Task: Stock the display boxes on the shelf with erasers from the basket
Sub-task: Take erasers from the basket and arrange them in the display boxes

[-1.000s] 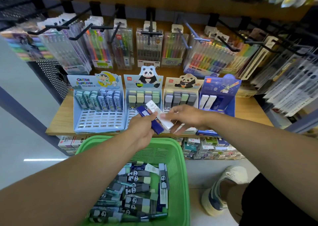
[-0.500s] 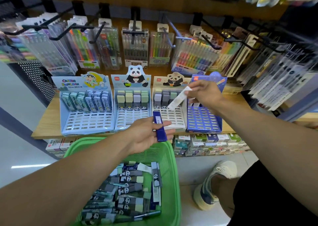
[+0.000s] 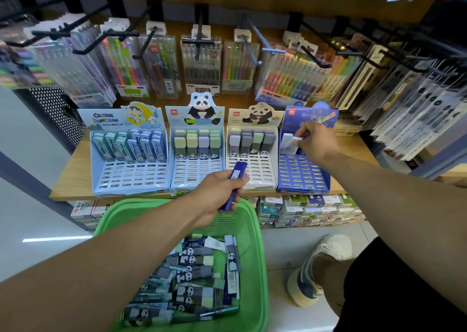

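While my right hand (image 3: 316,142) pinches the white eraser (image 3: 296,139) at the back row of the dark blue display box (image 3: 302,177), where half a second ago it was still in the air, that item counts as nearly stocked. Left hand (image 3: 217,195): grip closed around the dark blue eraser (image 3: 236,180), held above the green basket (image 3: 252,243), next for the same box. Basket holds many panda erasers (image 3: 192,276); shelf (image 3: 73,175) boxes part-filled.
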